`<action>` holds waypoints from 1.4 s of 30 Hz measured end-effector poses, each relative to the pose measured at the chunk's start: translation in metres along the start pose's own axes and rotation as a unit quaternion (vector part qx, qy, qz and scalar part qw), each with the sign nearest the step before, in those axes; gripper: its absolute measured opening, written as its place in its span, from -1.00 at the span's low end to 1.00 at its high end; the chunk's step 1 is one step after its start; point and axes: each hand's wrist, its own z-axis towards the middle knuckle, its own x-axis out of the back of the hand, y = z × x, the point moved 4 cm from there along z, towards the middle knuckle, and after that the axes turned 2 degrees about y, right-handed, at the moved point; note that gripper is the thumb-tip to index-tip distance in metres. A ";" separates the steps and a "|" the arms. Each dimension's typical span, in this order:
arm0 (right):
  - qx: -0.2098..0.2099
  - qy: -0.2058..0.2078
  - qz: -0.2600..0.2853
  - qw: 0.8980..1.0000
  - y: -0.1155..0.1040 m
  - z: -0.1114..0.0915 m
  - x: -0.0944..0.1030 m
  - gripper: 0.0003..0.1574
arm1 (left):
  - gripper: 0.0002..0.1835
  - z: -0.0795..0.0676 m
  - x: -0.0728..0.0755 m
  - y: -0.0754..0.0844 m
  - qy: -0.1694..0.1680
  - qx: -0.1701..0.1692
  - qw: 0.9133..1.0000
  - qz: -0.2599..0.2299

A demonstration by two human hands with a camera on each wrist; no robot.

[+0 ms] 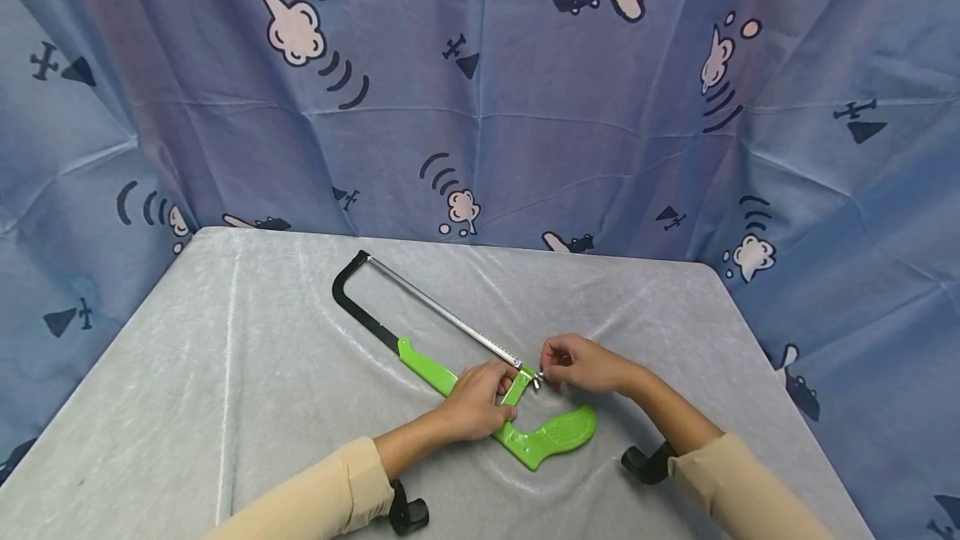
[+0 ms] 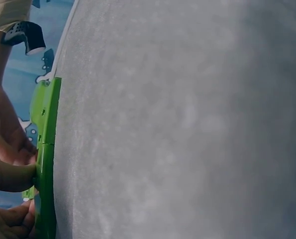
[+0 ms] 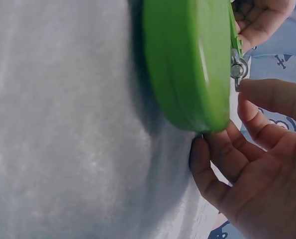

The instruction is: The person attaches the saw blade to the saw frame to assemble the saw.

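A hacksaw (image 1: 427, 367) with a green handle, black front frame and silver blade (image 1: 442, 311) lies on the table, blade side away from me. My left hand (image 1: 476, 401) holds its green frame near the handle, the thumb pressing on the crosspiece. At the blade's near end sits a metal wing nut (image 3: 237, 69). Beside it is my right hand (image 1: 588, 363); in the right wrist view one fingertip meets the nut's lower wing, and the other fingers are loosely bent below the green handle (image 3: 187, 64). The left wrist view shows the green frame (image 2: 47, 149) edge-on, against the left fingers.
A grey-white cloth covers the table (image 1: 300, 440). Behind and at both sides hangs a blue curtain (image 1: 480, 107) with airplane and cloud prints. Black wrist mounts (image 1: 408, 515) show below both sleeves.
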 end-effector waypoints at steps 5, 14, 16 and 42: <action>0.008 -0.003 0.005 1.000 0.000 -0.001 -0.001 -0.94 | -0.59 0.000 0.000 0.001 0.002 -0.007 1.000 0.003; 0.014 -0.008 0.004 1.000 0.001 -0.002 -0.003 -0.88 | -0.58 0.000 0.001 0.001 0.001 -0.006 1.000 0.005; 0.012 -0.011 0.004 1.000 0.001 -0.002 -0.004 -0.87 | -0.58 0.000 0.000 0.001 0.001 -0.004 1.000 0.005; -0.026 -0.021 -0.071 0.997 -0.010 0.010 -0.020 -0.59 | -0.61 -0.001 0.000 0.002 0.005 -0.017 1.000 0.007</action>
